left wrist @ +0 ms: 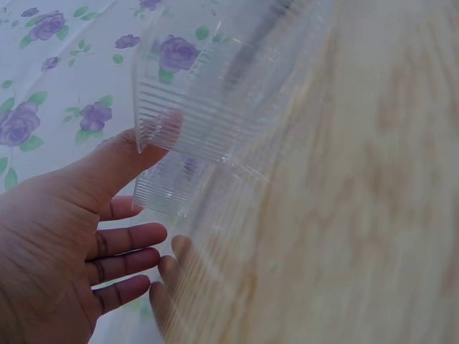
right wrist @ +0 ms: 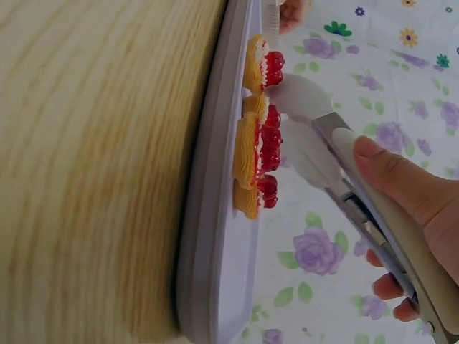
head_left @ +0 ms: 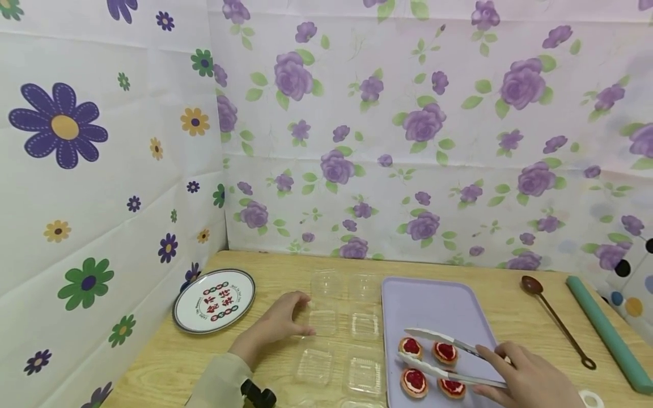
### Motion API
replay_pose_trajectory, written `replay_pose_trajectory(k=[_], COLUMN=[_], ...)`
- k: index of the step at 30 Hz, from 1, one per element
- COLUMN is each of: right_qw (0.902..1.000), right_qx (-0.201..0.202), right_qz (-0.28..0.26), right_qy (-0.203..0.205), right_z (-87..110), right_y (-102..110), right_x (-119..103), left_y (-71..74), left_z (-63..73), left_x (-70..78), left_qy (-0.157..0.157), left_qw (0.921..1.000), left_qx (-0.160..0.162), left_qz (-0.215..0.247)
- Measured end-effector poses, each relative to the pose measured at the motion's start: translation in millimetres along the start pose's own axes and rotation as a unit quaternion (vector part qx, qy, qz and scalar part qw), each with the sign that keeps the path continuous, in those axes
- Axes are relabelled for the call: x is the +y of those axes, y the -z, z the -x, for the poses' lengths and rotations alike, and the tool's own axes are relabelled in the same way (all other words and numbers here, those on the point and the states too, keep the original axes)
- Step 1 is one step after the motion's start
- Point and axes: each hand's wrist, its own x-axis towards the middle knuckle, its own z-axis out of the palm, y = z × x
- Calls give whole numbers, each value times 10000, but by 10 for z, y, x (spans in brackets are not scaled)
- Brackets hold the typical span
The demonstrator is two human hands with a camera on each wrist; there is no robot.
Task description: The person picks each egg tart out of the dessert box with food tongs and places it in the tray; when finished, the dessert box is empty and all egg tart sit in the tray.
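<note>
Toward the left, my left hand point(head_left: 278, 323) reaches to a clear plastic box point(head_left: 323, 323), thumb and forefinger spread at its side. The left wrist view shows the thumb at the ribbed wall of the clear box point(left wrist: 193, 122), the other fingers loosely extended. My right hand point(head_left: 530, 374) grips a pair of tongs point(head_left: 459, 378), their tips parted over several berry-topped tarts point(head_left: 414, 383) on a lilac tray point(head_left: 433, 300). In the right wrist view the tongs point(right wrist: 373, 215) point at the red toppings, and the tarts point(right wrist: 247, 150) sit on the tray.
More clear boxes point(head_left: 364, 374) stand in two columns left of the tray. A patterned plate point(head_left: 196, 303) lies at the far left. Right of the tray are a brown ladle point(head_left: 558, 323) and a green rolling pin point(head_left: 607, 334). Floral sheets hang behind and left.
</note>
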Motion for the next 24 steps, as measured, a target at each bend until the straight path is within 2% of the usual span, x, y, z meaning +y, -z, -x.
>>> replay_pose_trajectory(k=[2,6,8,12,17,21,24], right_qw=[9986,9886,9838,9798,9831,9844,9786], right_qx=[498,1415,1704,1935,1752,1282,738], right_qz=[-43,-228,-305,-410,-471,-476,-609], right_qy=[190,455,457,283,-262,-1107,-1822], right_z=[20,35,42,69,120,146,161], right_y=[-22,-54,-63,-93,-103,-71,-49], right_x=[14,45,56,78,101,130,188], left_y=[-1,4,5,-1,-13,-16,-11], left_z=[4,6,8,9,10,11,10], left_x=[-4,-12,-10,-5,-9,-13,-10], left_qy=[-18,-15,-11,-5,-62,-56,-56], left_qw=[10000,9999,9999,9998,9999,9999,9999], left_qx=[-19,-57,-54,-52,-23,-8,10], left_qz=[45,107,122,166,123,90,85])
